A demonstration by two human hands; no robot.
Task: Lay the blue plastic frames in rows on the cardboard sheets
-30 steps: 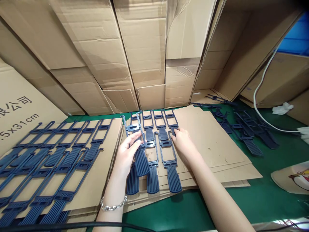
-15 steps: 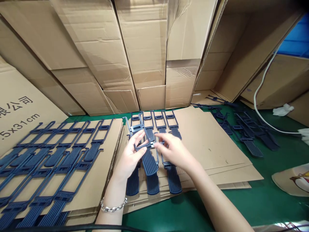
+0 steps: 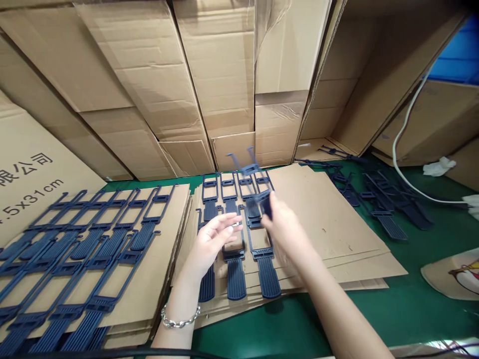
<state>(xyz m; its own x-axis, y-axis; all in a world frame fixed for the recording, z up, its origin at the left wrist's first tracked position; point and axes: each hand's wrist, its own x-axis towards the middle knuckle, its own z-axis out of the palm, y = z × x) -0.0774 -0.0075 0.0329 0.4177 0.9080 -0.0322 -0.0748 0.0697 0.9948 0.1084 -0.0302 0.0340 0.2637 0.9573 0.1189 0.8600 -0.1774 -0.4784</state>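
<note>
A dark blue plastic frame part [image 3: 250, 170], blurred by motion, is held up by its wide lower end in my right hand [image 3: 285, 224]. My left hand [image 3: 213, 241], with a chain bracelet at the wrist, hovers over the laid-out parts, fingers curved; a small light piece seems to show at its fingertips, too small to name. Beneath both hands, similar blue parts [image 3: 236, 279] lie in two rows on a cardboard stack [image 3: 299, 199]. Their looped frames point away from me and their ribbed flat ends point towards me.
More blue parts [image 3: 101, 259] lie in rows on a left cardboard stack [image 3: 149, 294]. Loose blue parts [image 3: 385, 199] are heaped on the green table [image 3: 411, 319] at right. Cardboard boxes [image 3: 224, 65] wall the back. A white cable [image 3: 398, 144] and printed container [image 3: 454, 276] are right.
The frame part has left my left hand and moved up and right in my right hand. My left hand stays near the same place, its thumb and fingers closer together.
</note>
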